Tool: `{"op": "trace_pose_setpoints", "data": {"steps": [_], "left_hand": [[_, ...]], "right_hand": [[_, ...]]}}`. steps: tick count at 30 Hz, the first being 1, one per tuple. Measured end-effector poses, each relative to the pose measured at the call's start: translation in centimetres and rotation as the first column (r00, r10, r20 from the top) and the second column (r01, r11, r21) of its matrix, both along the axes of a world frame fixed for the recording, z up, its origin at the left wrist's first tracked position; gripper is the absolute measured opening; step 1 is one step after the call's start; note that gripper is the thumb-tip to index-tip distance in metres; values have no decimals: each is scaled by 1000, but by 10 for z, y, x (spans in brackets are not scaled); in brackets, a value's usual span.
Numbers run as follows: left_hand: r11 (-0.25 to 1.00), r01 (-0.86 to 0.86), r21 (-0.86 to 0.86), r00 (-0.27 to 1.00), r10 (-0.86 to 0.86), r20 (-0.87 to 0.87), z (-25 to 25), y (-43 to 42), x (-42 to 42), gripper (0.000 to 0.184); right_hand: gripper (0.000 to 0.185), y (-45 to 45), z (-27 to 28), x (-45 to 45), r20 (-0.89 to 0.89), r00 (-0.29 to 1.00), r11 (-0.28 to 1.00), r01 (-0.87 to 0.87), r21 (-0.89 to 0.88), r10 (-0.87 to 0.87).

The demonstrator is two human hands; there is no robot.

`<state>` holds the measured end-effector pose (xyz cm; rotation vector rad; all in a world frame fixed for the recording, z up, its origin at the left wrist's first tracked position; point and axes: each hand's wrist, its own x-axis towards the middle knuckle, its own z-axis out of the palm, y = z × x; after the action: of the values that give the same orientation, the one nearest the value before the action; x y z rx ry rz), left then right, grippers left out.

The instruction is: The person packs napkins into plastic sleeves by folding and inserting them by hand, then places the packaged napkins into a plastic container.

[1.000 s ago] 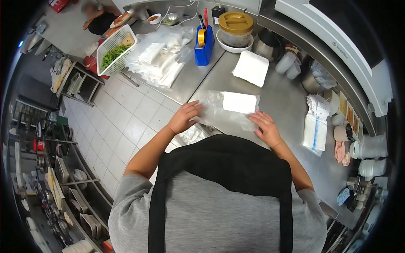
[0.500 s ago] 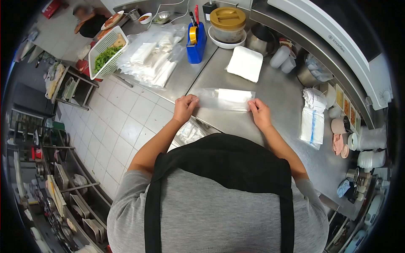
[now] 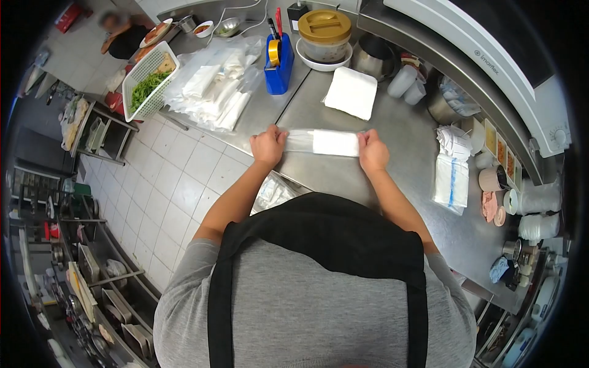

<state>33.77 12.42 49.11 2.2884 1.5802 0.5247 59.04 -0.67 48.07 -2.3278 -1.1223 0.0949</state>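
Note:
Between my hands a clear plastic sleeve (image 3: 299,141) is stretched sideways, with a folded white napkin (image 3: 335,143) inside its right part. My left hand (image 3: 268,146) is closed on the sleeve's left end, where the plastic lies flat with no napkin in it. At the other end, my right hand (image 3: 373,151) grips the edge beside the napkin. Both sets of fingers are curled, thumbs toward the sleeve. Just beyond lies a stack of white napkins (image 3: 351,93). To the far left, a heap of similar sleeved napkins (image 3: 211,89) rests on clear plastic.
A blue tape dispenser (image 3: 279,69) holds pens. Behind it stands a gold-lidded tub (image 3: 325,35) in a white bowl. A white basket of greens (image 3: 149,83) sits at the left. Wrapped white packs (image 3: 451,178) lie right. Another person (image 3: 123,38) is in the far left background.
My fingers have curled more tightly around both ends of the sleeve. The sleeve looks narrower and tauter, and the whole view has shifted slightly.

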Motion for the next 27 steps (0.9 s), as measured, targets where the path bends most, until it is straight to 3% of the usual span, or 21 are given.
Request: {"op": "trace_pose_setpoints", "data": {"steps": [3, 7, 10, 11, 13, 16, 20, 23, 26, 27], "left_hand": [[960, 106, 259, 991, -81, -107, 17, -3, 2, 21], [636, 567, 523, 776, -626, -80, 41, 6, 20, 28], [732, 677, 76, 735, -678, -11, 29, 20, 25, 25], [742, 670, 22, 741, -671, 20, 24, 20, 24, 24], [751, 655, -84, 755, -651, 78, 21, 14, 21, 24], [794, 535, -288, 842, -472, 262, 8, -20, 26, 23], [763, 510, -398, 822, -296, 486, -8, -75, 62, 30], [609, 533, -588, 780, -82, 621, 2, -106, 87, 29], [588, 549, -594, 790, -133, 598, 3, -112, 88, 24], [599, 563, -569, 788, -182, 588, 2, -111, 87, 23]], "right_hand": [[26, 0, 5, -3, -3, 1000, 1000, -8, -10, 8], [26, 2, 7, -3, -7, 1000, 1000, -15, -13, 15], [28, 6, 14, 1, -13, 1000, 997, -26, -66, 26], [28, 8, 16, 5, -17, 999, 995, -28, -94, 27], [28, 14, 13, 17, -47, 999, 999, -20, 26, 22], [25, 7, 15, 33, -60, 998, 973, -12, 232, 27], [17, -23, 19, 36, -55, 995, 864, -39, 502, 78], [14, -56, 11, 34, 22, 993, 864, -109, 492, 113], [16, -77, 22, 11, -159, 983, 912, -23, 410, 96], [23, -78, 18, 6, -132, 981, 901, -75, 428, 144]]}}
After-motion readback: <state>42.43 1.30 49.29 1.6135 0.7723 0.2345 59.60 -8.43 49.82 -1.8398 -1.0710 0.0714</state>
